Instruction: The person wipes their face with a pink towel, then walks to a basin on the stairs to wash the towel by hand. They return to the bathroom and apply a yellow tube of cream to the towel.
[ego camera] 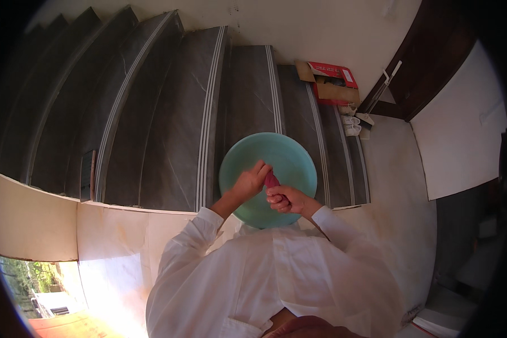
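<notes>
A twisted dark pink cloth (pixel 272 180) is stretched between my two hands. My left hand (pixel 252 181) grips its upper end, the fingers closed and slightly blurred. Around the lower end, my right hand (pixel 286 199) is closed in a fist that looks wet. Both hands are over a round turquoise basin (pixel 293 156), which appears to hold some water. The basin sits in front of my body at the stairs; what supports it is hidden beneath it. Parts of the cloth inside my fists cannot be seen.
Dark stone stairs (pixel 181 122) with pale edge strips rise to the left. At the right stand a red cardboard box (pixel 337 84), white shoes (pixel 351 125) and a long-handled dustpan (pixel 366 119). A dark tablet-like object (pixel 87 176) leans on a step. A bright doorway opens lower left.
</notes>
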Available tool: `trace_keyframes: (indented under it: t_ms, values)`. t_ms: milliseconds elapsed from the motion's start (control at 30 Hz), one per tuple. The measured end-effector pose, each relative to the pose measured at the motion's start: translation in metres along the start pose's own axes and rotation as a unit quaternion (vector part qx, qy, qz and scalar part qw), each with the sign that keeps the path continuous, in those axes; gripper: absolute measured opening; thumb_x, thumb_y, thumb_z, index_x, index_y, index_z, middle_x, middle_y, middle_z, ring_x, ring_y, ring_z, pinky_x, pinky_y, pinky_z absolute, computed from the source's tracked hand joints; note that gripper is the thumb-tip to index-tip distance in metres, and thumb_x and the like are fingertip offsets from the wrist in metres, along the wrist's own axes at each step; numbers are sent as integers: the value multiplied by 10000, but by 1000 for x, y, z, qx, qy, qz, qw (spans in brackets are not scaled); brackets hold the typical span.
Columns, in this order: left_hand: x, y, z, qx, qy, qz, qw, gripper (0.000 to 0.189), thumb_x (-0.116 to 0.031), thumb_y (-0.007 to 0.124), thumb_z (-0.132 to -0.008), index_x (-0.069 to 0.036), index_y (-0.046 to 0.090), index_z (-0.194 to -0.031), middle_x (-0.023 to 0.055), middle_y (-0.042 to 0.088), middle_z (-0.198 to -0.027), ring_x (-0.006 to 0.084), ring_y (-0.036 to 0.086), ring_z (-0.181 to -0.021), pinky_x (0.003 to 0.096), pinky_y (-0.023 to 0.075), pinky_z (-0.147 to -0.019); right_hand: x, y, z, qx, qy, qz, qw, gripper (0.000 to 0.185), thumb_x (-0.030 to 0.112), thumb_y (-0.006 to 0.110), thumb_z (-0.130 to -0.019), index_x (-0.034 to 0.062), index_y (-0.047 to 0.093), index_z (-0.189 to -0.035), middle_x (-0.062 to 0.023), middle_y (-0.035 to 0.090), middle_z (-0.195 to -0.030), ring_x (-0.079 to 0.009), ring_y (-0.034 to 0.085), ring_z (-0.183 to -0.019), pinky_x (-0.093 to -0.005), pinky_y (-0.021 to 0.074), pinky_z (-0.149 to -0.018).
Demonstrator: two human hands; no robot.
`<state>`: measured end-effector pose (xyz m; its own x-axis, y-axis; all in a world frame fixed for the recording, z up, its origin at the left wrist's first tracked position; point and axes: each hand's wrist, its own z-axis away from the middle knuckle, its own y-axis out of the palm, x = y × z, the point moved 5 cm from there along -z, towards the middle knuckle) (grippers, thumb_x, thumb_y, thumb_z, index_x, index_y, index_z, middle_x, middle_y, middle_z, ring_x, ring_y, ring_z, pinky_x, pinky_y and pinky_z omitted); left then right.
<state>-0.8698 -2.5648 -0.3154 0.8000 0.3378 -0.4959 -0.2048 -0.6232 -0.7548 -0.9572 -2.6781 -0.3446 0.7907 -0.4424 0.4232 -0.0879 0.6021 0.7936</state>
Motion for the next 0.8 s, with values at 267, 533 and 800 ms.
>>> trace_keyframes:
  t_ms: [267,533,800]
  values:
    - [20,29,7,107,-59,-124,985,166,-150,694,-797,-82,602,-917,146,660,-748,363,671,-652,469,518,-538,38,-39,-8,-161,-44,496,852,273,241,687,-861,80,536,-700,-15,531,-611,-146,505,-498,-325,369,-452]
    - [30,75,43,135,-303,179,926,161,-157,648,-803,-12,653,-874,151,615,-625,330,664,-611,467,480,-528,64,-21,-11,-161,-170,858,457,215,258,710,-765,69,687,-864,-173,673,-706,-377,670,-675,-477,504,-582]
    - [0,72,55,141,-545,545,621,226,-112,657,-841,-130,475,-708,-36,396,-554,70,338,-428,284,202,-391,67,-19,-25,-112,-202,901,367,262,320,713,-794,82,637,-870,-146,676,-699,-340,676,-660,-471,483,-540]
